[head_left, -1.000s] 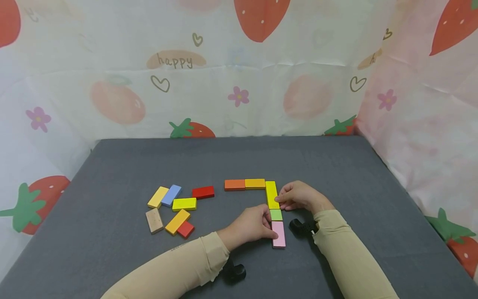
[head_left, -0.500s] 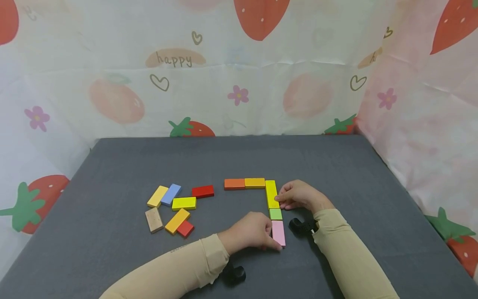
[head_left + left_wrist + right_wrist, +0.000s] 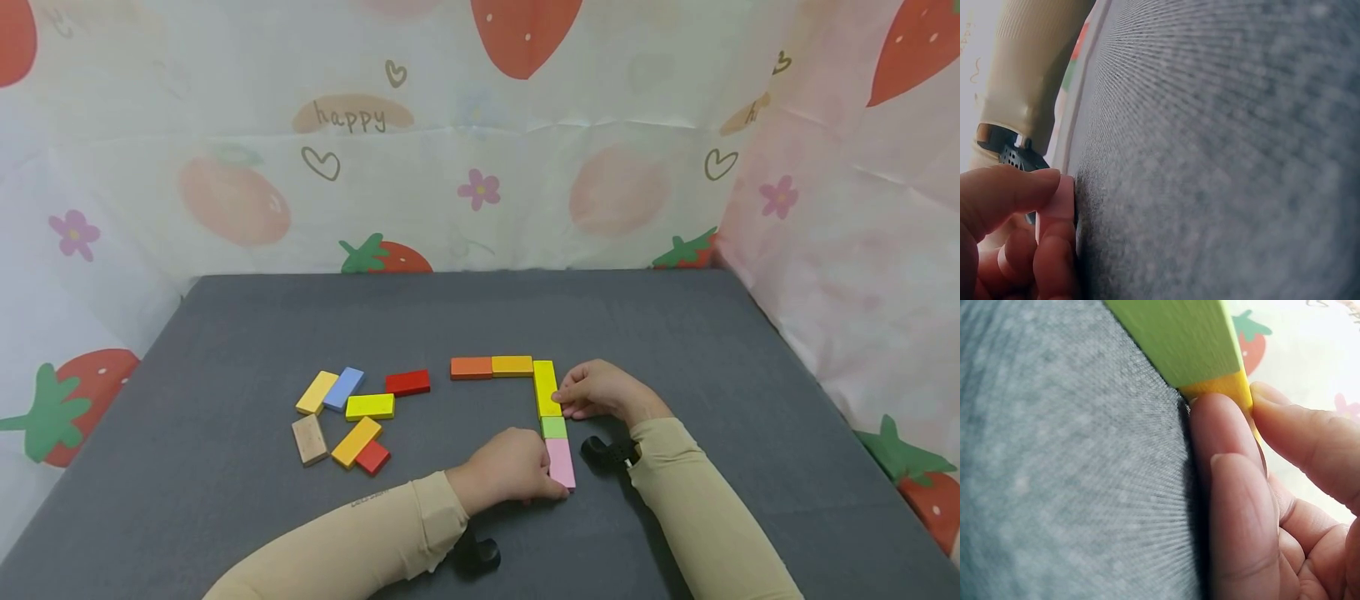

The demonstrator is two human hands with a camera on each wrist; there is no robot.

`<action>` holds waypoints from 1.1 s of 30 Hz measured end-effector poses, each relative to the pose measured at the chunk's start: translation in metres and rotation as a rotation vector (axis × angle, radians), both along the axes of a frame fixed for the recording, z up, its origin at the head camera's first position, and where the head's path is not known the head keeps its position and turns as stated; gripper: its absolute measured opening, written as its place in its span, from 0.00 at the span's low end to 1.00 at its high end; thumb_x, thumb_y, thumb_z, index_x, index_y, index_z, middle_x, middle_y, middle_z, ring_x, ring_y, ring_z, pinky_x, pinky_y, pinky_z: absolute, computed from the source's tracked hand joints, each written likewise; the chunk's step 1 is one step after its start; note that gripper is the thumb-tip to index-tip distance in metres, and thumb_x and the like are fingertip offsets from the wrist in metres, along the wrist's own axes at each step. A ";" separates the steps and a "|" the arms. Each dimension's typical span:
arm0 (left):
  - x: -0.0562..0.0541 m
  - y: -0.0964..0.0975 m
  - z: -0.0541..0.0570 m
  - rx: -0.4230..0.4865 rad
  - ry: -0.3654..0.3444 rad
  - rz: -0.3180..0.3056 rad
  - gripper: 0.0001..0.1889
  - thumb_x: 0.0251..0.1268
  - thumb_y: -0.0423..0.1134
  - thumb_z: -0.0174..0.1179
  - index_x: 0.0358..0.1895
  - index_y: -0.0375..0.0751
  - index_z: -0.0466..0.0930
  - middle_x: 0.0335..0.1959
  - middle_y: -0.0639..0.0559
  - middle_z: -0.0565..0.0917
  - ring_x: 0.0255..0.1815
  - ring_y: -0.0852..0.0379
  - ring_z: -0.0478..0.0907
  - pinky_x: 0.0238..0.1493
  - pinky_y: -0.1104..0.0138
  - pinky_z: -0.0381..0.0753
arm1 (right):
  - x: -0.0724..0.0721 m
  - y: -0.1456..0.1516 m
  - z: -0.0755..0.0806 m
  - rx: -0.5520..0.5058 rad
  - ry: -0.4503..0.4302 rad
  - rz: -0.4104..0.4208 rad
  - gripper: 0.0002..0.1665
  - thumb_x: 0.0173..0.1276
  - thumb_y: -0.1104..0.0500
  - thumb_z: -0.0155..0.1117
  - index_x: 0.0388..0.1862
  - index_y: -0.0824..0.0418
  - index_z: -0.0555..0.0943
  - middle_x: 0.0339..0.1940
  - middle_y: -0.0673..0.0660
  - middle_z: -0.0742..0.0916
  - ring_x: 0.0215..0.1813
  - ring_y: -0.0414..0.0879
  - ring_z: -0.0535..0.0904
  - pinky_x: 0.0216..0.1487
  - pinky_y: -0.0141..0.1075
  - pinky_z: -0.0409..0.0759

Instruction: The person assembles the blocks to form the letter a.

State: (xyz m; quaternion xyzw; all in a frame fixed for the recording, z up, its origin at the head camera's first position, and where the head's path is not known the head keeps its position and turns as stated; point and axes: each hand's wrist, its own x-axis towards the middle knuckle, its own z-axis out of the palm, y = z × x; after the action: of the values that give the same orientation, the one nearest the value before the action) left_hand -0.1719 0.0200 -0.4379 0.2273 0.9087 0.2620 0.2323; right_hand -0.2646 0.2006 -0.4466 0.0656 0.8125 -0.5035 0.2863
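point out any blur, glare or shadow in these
Head view: blocks look sharp, shadow beside the right sleeve; left wrist view: grey surface blurred at lower right, upper left corner washed out; right wrist view: grey surface blurred at left, dark shadow along the right hand.

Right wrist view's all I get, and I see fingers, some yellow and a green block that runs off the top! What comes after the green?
Observer: In the head view, a pink block comes right after the green block.

Operator: Cool! Is anybody holding that one?

Observer: Yes, the left hand is gripping it, which the left wrist view shows up close.

Operator: Is anything blue out there?

Observer: One blue block, lying over on the left part of the table in the head view.
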 end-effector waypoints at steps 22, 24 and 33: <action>-0.003 -0.004 -0.001 0.090 -0.071 0.002 0.16 0.48 0.48 0.68 0.13 0.47 0.75 0.08 0.55 0.73 0.12 0.59 0.71 0.14 0.71 0.56 | 0.000 0.000 -0.001 -0.002 0.017 0.005 0.10 0.55 0.58 0.69 0.28 0.64 0.80 0.22 0.55 0.84 0.22 0.42 0.79 0.28 0.32 0.78; -0.004 -0.006 0.000 0.131 -0.109 0.014 0.15 0.48 0.46 0.69 0.15 0.46 0.75 0.10 0.54 0.74 0.13 0.58 0.72 0.15 0.71 0.59 | 0.000 0.000 -0.001 0.001 0.016 0.003 0.10 0.55 0.58 0.69 0.28 0.64 0.80 0.22 0.55 0.84 0.22 0.42 0.79 0.28 0.32 0.79; -0.010 -0.016 0.002 0.223 -0.197 0.034 0.09 0.50 0.40 0.68 0.24 0.46 0.76 0.17 0.53 0.78 0.18 0.58 0.75 0.22 0.69 0.75 | 0.000 0.001 -0.001 -0.014 0.021 0.011 0.10 0.55 0.57 0.69 0.27 0.64 0.80 0.22 0.55 0.83 0.22 0.42 0.79 0.28 0.32 0.79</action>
State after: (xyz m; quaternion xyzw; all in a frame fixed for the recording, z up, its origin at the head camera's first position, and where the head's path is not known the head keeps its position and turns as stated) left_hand -0.1822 0.0039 -0.4363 0.2094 0.8505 0.3864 0.2890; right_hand -0.2644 0.2021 -0.4480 0.0537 0.8124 -0.5080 0.2810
